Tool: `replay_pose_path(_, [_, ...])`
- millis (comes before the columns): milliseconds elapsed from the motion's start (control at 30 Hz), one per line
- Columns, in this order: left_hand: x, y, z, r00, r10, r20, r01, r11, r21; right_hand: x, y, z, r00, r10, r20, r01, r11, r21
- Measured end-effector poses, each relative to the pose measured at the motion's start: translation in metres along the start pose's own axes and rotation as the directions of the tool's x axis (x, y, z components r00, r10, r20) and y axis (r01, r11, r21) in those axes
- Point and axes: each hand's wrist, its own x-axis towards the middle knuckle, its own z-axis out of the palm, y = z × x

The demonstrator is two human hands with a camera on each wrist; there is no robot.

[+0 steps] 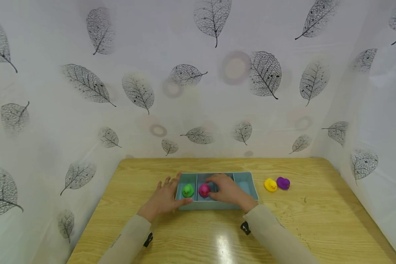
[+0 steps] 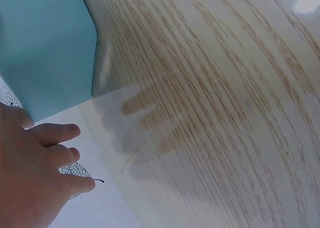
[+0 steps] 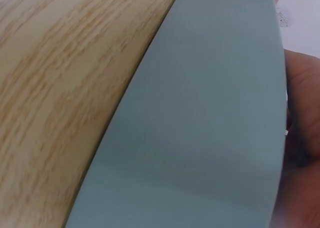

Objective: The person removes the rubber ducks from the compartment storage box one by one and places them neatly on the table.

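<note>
A pale blue-green box (image 1: 211, 205) with three compartments stands on the table. My left hand (image 1: 163, 198) rests on its left end, thumb across the front rim and index finger at the back corner; the other fingers spread outside the wall. In the left wrist view those fingers (image 2: 77, 183) are mostly straight beside the box (image 2: 50, 53). A green rubber duck (image 1: 188, 190) sits in the left compartment. My right hand (image 1: 229, 190) reaches into the middle one and pinches a pink rubber duck (image 1: 204, 190) with thumb and index finger. The box wall (image 3: 195, 118) hides most of this in the right wrist view.
A yellow rubber duck (image 1: 270, 185) and a purple rubber duck (image 1: 283, 183) lie side by side on the wooden table (image 1: 316, 220), right of the box. Behind the table and along both sides hangs a white curtain (image 1: 198, 102) printed with leaves.
</note>
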Motion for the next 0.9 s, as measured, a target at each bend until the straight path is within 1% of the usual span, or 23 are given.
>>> replay_pose_path(300, [0.0,-0.001,0.001,1.0,-0.005,0.001,0.005,1.0,-0.008,0.005,-0.002,0.003,0.999,0.041,0.004,-0.041,0.999,0.001])
replay_pose_path(400, [0.0,-0.001,0.0,1.0,-0.001,0.001,0.001,1.0,-0.014,0.007,-0.002,0.004,1.0,0.03,0.009,-0.03,1.0,-0.004])
replay_pose_path(533, [-0.001,-0.001,0.0,1.0,0.005,0.006,-0.005,1.0,-0.018,0.01,-0.003,0.004,0.999,0.007,0.034,-0.006,0.999,-0.033])
replay_pose_path(600, [-0.001,0.0,-0.001,1.0,0.007,0.006,-0.007,1.0,-0.015,0.012,-0.005,0.004,0.999,0.008,0.05,-0.007,0.999,-0.039])
replay_pose_path(900, [-0.001,0.0,0.0,1.0,0.012,-0.004,-0.012,1.0,-0.014,0.019,-0.007,0.006,0.993,0.064,0.095,-0.058,0.997,-0.057])
